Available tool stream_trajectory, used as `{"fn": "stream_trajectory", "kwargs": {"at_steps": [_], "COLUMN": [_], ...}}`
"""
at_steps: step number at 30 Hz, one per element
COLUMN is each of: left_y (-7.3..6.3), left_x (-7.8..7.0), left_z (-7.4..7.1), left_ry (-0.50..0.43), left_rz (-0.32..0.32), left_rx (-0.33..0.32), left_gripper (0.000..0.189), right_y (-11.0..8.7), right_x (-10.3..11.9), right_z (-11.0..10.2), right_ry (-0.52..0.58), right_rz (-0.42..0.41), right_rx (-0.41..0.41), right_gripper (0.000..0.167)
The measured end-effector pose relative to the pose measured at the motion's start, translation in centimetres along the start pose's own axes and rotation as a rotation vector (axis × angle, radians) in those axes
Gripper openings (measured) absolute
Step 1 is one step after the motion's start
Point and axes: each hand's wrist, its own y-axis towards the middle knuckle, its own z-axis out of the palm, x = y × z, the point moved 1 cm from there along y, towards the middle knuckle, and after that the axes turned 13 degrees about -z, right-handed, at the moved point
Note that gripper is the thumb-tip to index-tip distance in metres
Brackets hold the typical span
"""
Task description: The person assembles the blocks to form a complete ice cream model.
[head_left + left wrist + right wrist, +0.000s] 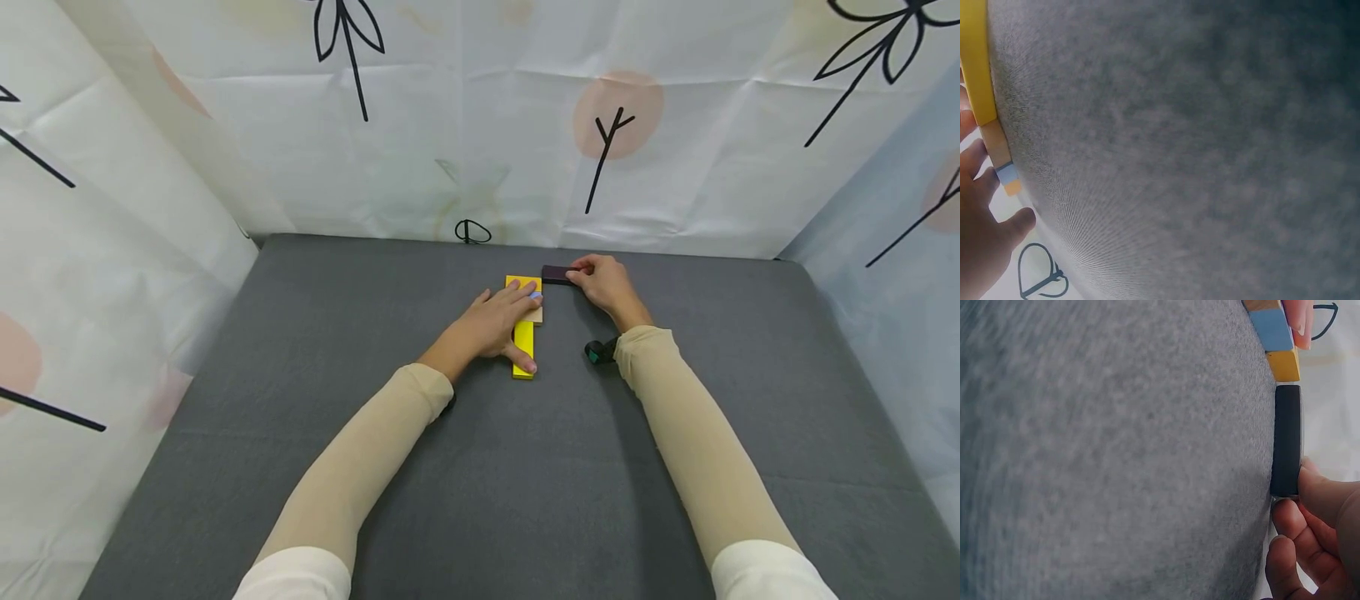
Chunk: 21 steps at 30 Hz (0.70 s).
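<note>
In the head view my left hand point(491, 325) lies with outstretched fingers across a row of flat blocks on the table. Under and around it show a yellow block point(513, 279) at the far end, a blue block point(1271, 330), a tan wooden block point(535, 317) and a long yellow block point(523, 340) pointing toward me. My right hand point(607, 287) pinches the right end of a dark, nearly black rectangular block point(1287, 440) between thumb and fingers. Its other end sits right beside the far yellow block's corner. Part of the row is hidden beneath the left hand.
A grey cloth covers the table point(480, 500). Close behind the blocks is its back edge, where a white printed curtain point(510, 167) hangs; more curtain stands at both sides. A black wrist camera point(600, 352) sits at the right cuff.
</note>
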Motion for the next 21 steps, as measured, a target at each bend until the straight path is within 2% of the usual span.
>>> {"fn": "stream_trajectory", "kwargs": {"at_steps": [21], "left_y": [-0.05], "left_x": [-0.04], "left_z": [-0.08], "left_ry": [-0.009], "left_rz": [0.01], "left_rx": [-0.002], "left_gripper": [0.123], "right_y": [0.43], "right_x": [0.28], "right_z": [0.32], "right_ry": [0.021], "right_rz": [0.007], "right_rx": [-0.001], "right_gripper": [0.039]}}
